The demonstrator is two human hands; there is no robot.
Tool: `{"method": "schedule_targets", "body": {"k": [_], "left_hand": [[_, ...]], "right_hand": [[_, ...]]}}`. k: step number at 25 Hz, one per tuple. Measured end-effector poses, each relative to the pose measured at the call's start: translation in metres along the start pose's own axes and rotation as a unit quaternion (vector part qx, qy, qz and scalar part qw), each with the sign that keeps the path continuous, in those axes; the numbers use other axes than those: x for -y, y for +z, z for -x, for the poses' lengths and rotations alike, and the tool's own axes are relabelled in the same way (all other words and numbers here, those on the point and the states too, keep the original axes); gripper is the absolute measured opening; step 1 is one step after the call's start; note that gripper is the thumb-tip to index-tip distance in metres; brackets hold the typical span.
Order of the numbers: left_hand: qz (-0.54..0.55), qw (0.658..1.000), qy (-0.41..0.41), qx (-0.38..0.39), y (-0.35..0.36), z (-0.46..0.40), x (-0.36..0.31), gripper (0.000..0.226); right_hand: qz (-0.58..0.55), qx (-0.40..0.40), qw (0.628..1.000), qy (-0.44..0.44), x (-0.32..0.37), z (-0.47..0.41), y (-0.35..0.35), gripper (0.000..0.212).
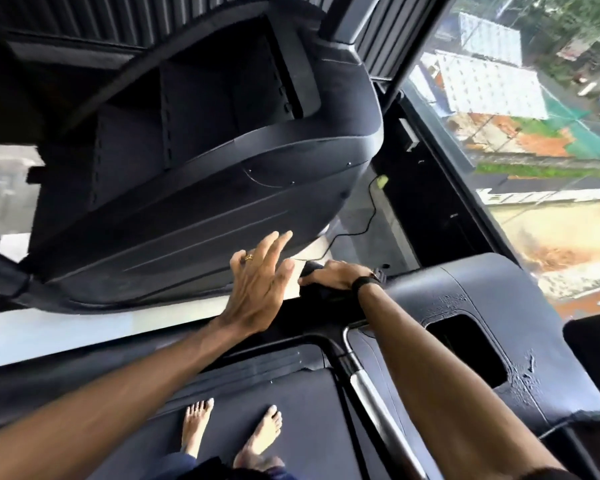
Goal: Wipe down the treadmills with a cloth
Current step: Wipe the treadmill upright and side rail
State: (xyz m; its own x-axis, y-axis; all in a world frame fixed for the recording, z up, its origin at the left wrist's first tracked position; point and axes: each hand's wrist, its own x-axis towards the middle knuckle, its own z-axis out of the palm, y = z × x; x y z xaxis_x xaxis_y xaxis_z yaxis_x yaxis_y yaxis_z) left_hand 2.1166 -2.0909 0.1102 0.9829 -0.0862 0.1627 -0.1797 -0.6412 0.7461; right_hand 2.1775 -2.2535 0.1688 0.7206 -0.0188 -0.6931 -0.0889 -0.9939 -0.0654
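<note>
Down at six o'clock my bare feet [229, 434] stand on the treadmill belt [291, 410], dark and matte, with a silver handrail [371, 393] running up toward one o'clock. Past that, at about three o'clock, sits a black side housing [482, 306] with a cut-out and beads of wet on it, so I judge that part already damp.

Near the middle, my left hand [257, 285] lies flat, fingers straight and spread, touching the lower edge of the console back [187, 188]. Just to its right, my right hand [333, 273], a watch [368, 280] on its wrist, curls down over something dark on the frame; I take it to be the cloth [314, 268], though it is mostly hidden and I cannot be sure. A pale scrap [293, 278] shows between the two hands.

A cloth like this should be soft and light, easy to bunch; I would grip it in a wad under the palm. The console is stiff, smooth plastic, probably slick where wet.

Farther out, at two o'clock, a window [534, 133] looks down on rooftops.
</note>
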Motion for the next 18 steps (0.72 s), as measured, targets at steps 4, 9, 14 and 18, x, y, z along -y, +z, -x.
{"method": "schedule_targets", "body": {"k": [4, 9, 14, 18], "left_hand": [[-0.02, 1.0, -0.011, -0.018, 0.001, -0.003, 0.001, 0.07], [-0.042, 0.999, 0.008, -0.016, 0.003, -0.003, 0.001, 0.073], [-0.069, 0.997, 0.005, -0.019, 0.001, 0.001, -0.005, 0.072], [-0.073, 0.997, -0.014, -0.007, -0.001, 0.001, -0.008, 0.065]], "right_hand": [[0.0, -0.016, 0.989, -0.15, 0.024, 0.026, 0.015, 0.05], [0.032, -0.197, 0.95, -0.24, -0.042, 0.059, 0.051, 0.068], [-0.001, -0.047, 0.996, -0.076, -0.066, 0.003, -0.005, 0.058], [-0.028, 0.08, 0.984, -0.156, -0.011, -0.013, -0.003, 0.027]]}}
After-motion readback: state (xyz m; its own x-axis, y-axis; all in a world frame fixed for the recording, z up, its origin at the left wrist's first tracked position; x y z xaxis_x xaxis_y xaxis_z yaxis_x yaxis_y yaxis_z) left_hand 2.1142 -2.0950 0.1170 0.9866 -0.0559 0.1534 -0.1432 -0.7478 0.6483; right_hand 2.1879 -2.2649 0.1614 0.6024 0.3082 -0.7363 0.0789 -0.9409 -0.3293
